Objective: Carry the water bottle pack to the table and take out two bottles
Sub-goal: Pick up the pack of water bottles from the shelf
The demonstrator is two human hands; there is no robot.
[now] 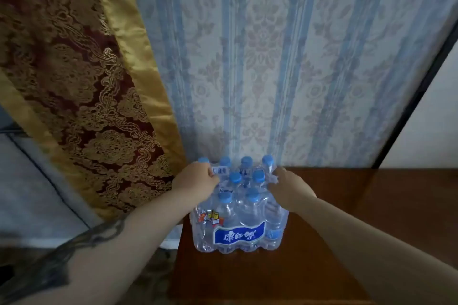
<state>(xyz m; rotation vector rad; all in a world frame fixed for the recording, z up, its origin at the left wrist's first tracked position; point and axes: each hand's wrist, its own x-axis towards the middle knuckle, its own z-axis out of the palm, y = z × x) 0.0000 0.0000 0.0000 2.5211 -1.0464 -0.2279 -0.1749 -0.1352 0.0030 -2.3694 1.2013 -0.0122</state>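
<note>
A shrink-wrapped pack of clear water bottles [239,228] with blue caps and a blue label stands on the dark brown wooden table [359,205], near its left edge. My left hand [195,182] grips the plastic wrap at the pack's top left, fingers pinched into the film. My right hand [288,188] grips the wrap at the top right, beside a rear bottle. The bottles all stand upright inside the wrap; several caps show between my hands.
A pale blue striped curtain [285,69] hangs right behind the pack. A red and gold patterned drape [81,96] hangs at the left. The table's left edge drops off just beside the pack; tabletop stretches out to the right.
</note>
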